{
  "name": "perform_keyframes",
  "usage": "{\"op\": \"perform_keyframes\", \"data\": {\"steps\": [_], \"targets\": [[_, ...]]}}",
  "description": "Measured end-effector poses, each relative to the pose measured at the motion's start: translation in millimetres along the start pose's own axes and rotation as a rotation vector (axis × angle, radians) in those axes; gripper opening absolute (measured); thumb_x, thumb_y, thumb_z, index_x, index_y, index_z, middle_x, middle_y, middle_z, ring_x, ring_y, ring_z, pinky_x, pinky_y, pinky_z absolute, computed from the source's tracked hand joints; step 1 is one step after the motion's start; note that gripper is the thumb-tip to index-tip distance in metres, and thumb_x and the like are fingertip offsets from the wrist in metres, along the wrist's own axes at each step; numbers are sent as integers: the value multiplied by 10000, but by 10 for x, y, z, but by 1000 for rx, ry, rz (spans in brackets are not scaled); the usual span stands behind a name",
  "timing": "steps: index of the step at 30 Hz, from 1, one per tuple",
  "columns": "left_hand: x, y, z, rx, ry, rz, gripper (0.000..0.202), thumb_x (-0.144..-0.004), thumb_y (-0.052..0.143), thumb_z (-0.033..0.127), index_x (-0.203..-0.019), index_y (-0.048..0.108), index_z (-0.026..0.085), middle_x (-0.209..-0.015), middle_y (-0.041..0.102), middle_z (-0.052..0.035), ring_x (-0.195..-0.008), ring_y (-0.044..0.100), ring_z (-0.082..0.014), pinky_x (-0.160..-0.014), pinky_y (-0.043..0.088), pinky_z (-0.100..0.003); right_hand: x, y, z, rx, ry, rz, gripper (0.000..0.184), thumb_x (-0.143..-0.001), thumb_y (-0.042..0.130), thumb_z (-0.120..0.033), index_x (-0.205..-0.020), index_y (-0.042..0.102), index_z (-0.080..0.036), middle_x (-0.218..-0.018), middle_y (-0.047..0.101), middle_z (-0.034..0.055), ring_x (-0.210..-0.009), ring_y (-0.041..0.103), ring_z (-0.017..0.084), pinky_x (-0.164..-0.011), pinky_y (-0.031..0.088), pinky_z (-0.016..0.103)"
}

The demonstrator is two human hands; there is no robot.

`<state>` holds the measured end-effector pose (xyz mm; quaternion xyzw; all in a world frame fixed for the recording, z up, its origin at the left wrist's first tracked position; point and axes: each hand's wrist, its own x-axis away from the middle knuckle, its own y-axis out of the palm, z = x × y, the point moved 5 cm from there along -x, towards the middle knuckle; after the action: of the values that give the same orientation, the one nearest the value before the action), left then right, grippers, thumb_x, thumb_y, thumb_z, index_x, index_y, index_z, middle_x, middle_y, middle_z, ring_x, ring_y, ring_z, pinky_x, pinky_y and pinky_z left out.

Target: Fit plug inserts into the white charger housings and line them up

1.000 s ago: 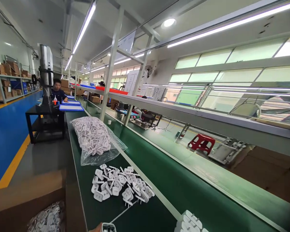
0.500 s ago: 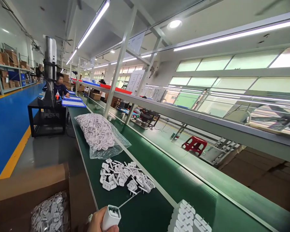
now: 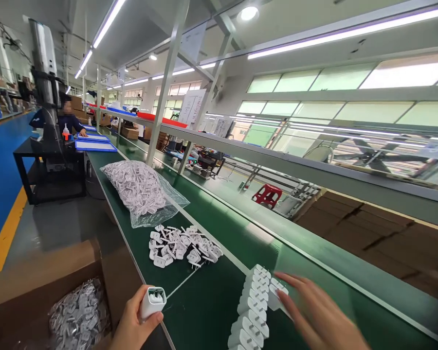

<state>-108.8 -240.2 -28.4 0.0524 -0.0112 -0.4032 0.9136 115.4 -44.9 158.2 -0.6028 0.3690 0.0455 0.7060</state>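
My left hand (image 3: 136, 316) grips a white plastic charger housing (image 3: 153, 304), its open end facing up with small parts visible inside. At the right, the fingers and thumb of my right hand (image 3: 314, 311) close around a white plug charger (image 3: 278, 287) with metal prongs; motion blur softens the hand, and its grip is partly hidden. Beside that charger runs a tight row of white plug chargers (image 3: 253, 304), prongs up. A loose pile of white plug covers with prongs (image 3: 180, 245) lies farther up the green belt.
A clear bag (image 3: 138, 192) full of small white parts rests beyond the pile. At the lower left stands a cardboard box (image 3: 40, 272) holding bagged parts. A metal rail (image 3: 219, 243) divides the green surface. A co-worker (image 3: 67, 119) sits by a black machine stand (image 3: 51, 165).
My right hand has come into view at the row's far end. The view has shifted right and down, and more of the charger row shows. My left hand still holds the housing.
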Motion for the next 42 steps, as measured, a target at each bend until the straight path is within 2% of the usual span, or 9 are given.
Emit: {"op": "perform_keyframes", "data": {"steps": [3, 6, 11, 15, 20, 25, 31, 37, 42], "targets": [[66, -24, 229, 81, 30, -47, 489, -737, 733, 552, -1036, 616, 183, -869, 671, -47, -775, 626, -187, -721, 494, -251, -488, 778, -742, 18, -316, -421, 254, -941, 502, -138, -1160, 611, -206, -1055, 690, 105, -954, 682, 218, -808, 582, 336], [131, -76, 526, 104, 88, -92, 382, -785, 731, 467, -1036, 616, 204, -978, 662, -59, -856, 634, -182, -783, 494, -246, -788, 1531, -1311, 20, -378, -553, 254, -810, 646, -32, -1042, 657, -136, -1052, 689, 120, -971, 669, 238, -778, 573, 314], [200, -132, 895, 119, 175, -159, 309, -828, 702, 441, -1032, 609, 228, -949, 621, -29, -816, 588, -138, -766, 464, -219, -686, 2063, -1406, -35, -307, -601, 57, -916, 608, -119, -948, 655, -110, -1018, 675, 58, -992, 646, 204, -855, 550, 402], [249, -28, 915, 181, 151, -225, 461, -792, 700, 552, -1094, 569, 228, -963, 622, -45, -787, 572, -143, -740, 444, -240, -573, 1775, -1087, -221, -211, -547, 55, -876, 625, -83, -862, 675, -102, -907, 678, 112, -993, 630, 262, -870, 529, 415], [264, 250, 815, 38, 17, -288, 646, -759, 698, 614, -1230, 475, 232, -936, 629, -45, -765, 570, -163, -690, 416, -245, -453, 832, -834, -598, -5, -417, 301, -1040, 336, -258, -1114, 615, -172, -954, 634, 65, -774, 638, 136, -672, 547, 240], [311, 747, 824, -85, -7, -461, 701, -774, 665, 637, -1286, 386, 248, -904, 650, -8, -726, 552, -149, -677, 388, -237, -46, 35, -828, -1221, 266, -270, 110, -877, 672, -318, -926, 666, -220, -810, 616, -2, -674, 578, 120, -565, 466, 203], [483, 1364, 894, -49, 76, -737, 635, -853, 630, 541, -1310, 303, 247, -907, 680, -16, -654, 553, -130, -622, 400, -232, 410, -226, -568, -1155, 375, 50, 148, -847, 711, -379, -863, 747, -236, -776, 671, 16, -670, 579, 134, -569, 441, 229], [461, 1777, 1104, -14, 155, -749, 528, -875, 616, 513, -1259, 366, 249, -863, 675, -9, -621, 548, -117, -565, 409, -205, 725, -514, -354, -1085, 404, 317, 174, -897, 662, -299, -1055, 734, -291, -942, 714, 41, -829, 665, 167, -693, 537, 259], [365, 2314, 1415, -2, 378, -960, 459, -894, 628, 414, -1264, 398, 268, -910, 680, -13, -652, 587, -123, -596, 456, -216, 864, -821, -86, -1055, 443, 623, 90, -899, 650, -241, -911, 737, -259, -898, 704, 53, -836, 685, 179, -683, 591, 271]]}}
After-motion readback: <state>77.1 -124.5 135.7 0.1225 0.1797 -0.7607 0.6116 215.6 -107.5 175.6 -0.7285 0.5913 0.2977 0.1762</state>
